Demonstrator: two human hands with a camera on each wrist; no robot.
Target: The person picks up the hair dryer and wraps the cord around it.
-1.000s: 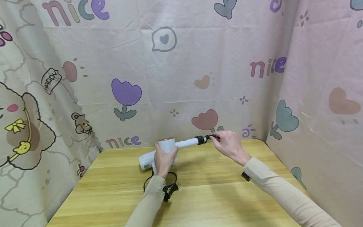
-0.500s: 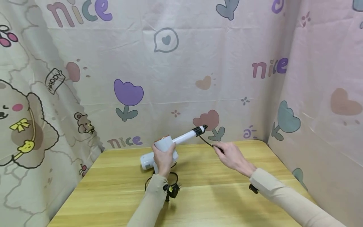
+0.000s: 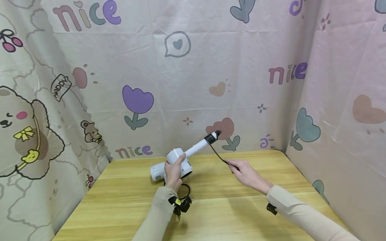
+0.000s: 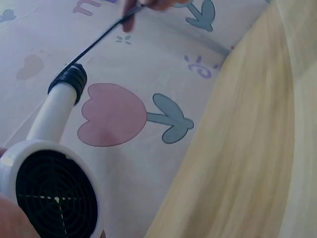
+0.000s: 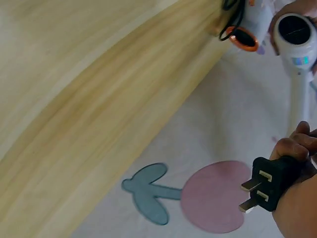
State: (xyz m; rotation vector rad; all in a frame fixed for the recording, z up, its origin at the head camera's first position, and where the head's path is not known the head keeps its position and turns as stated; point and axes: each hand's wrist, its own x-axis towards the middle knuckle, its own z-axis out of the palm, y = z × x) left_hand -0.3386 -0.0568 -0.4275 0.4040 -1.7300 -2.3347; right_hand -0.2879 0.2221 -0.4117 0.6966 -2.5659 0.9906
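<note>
My left hand [image 3: 173,170] grips the round head of a white hair dryer [image 3: 196,148], whose handle slants up to the right. Black cord is wound in a coil [image 3: 209,139] near the handle's end. From that coil a loose length of cord [image 3: 215,154] runs taut to my right hand [image 3: 247,173], which holds its end. The right wrist view shows a black two-pin plug [image 5: 271,184] in that hand. In the left wrist view the dryer's dark round grille [image 4: 57,196] faces the camera.
A second white hair dryer [image 3: 157,172] lies on the wooden table [image 3: 126,204] behind my left hand; its rim is orange in the right wrist view. A black plug [image 3: 186,205] with looped cord is beside my left wrist. A patterned curtain [image 3: 193,73] stands behind the table.
My right hand has moved from the handle's end down to the right, drawing a length of cord off the coil. The left hand has turned the dryer, its handle now steeper.
</note>
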